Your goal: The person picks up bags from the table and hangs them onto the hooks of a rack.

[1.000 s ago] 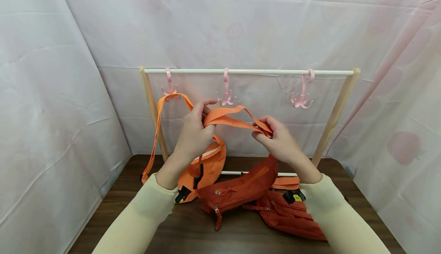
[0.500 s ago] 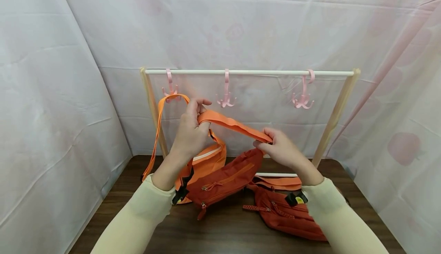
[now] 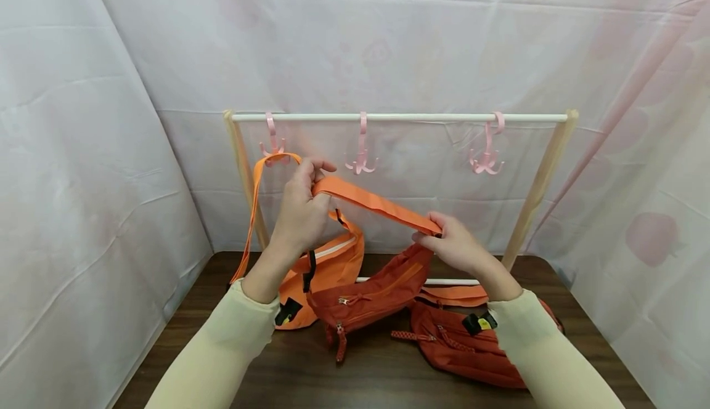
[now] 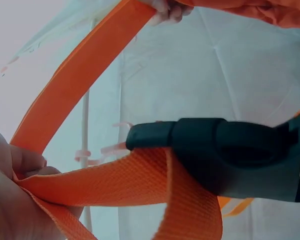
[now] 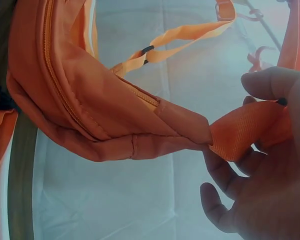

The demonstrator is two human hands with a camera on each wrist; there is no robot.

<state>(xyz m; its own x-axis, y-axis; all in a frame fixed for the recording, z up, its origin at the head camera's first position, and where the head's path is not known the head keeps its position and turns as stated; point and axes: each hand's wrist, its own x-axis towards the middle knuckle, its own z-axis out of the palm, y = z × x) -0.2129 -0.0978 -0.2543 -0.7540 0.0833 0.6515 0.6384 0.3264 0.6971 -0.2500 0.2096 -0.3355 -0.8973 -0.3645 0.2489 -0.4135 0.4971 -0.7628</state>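
Observation:
A rust-red waist bag (image 3: 371, 292) hangs between my hands by its orange strap (image 3: 377, 202). My left hand (image 3: 302, 212) grips one end of the strap, left of the middle hook. Lower down, my right hand (image 3: 452, 239) pinches the strap where it meets the bag's end; the right wrist view shows thumb and fingers around the webbing (image 5: 247, 127). In the left wrist view a black buckle (image 4: 215, 155) dangles beside the left hand. Behind that hand, an orange bag (image 3: 344, 261) hangs by its strap from the left pink hook (image 3: 273, 147).
Two more pink hooks, a middle one (image 3: 361, 156) and a right one (image 3: 485, 159), hang on the white rail (image 3: 427, 117) of a wooden-legged rack. Another rust-red waist bag (image 3: 460, 347) lies on the dark wood table (image 3: 366, 384), under my right forearm.
The strap has been drawn from two loose strands into one taut band. My left hand has moved slightly left, my right hand down and a little right. The held bag swung left, then back right.

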